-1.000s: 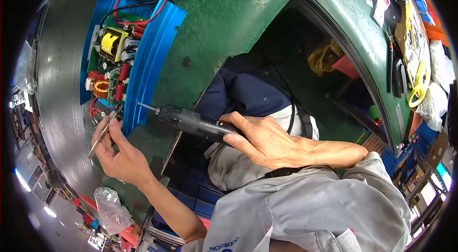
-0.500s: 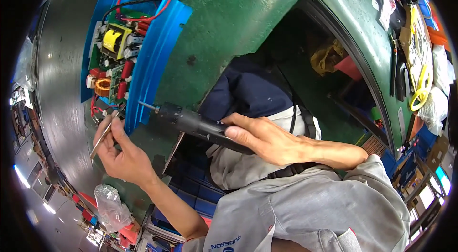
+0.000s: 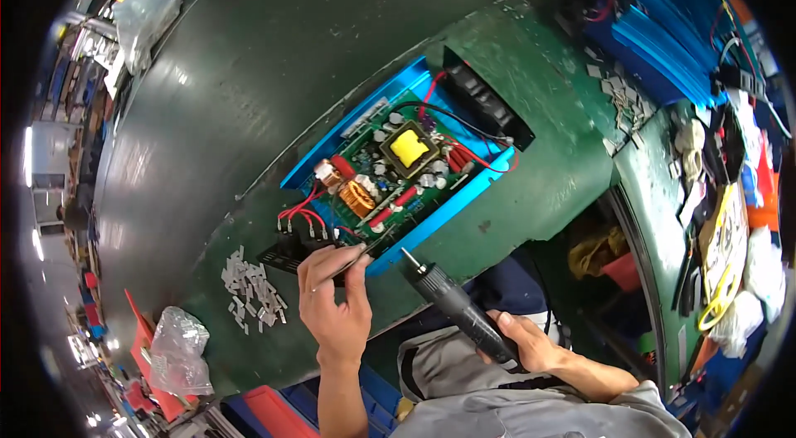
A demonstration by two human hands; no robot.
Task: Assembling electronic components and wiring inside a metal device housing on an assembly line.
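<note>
A blue metal housing [image 3: 439, 221] lies on the green table with a circuit board [image 3: 377, 166] inside it. The board carries a yellow-topped transformer [image 3: 409, 148] and a copper coil [image 3: 357, 198]. One black end panel [image 3: 489, 102] sits at the far right end, joined by wires; another black end piece [image 3: 286, 254] is at the near left end. My left hand [image 3: 338, 318] pinches thin metal tweezers [image 3: 371, 247], their tip at the housing's near corner. My right hand [image 3: 531, 343] grips a black electric screwdriver [image 3: 460, 305], its bit just outside the housing's near side, apparently not touching.
Small pale pieces [image 3: 253, 290] are heaped left of the housing, near a clear plastic bag [image 3: 178, 351]. Stacked blue housings [image 3: 663, 31] stand at the far right, beside more grey pieces [image 3: 626, 102]. Yellow-handled scissors [image 3: 720, 297] lie at the right. The table edge has a cut-out near my lap.
The view has swung round, so the housing now appears nearer the middle and tilted. Both hands keep their tools; the screwdriver now points more steeply up and left in the picture.
</note>
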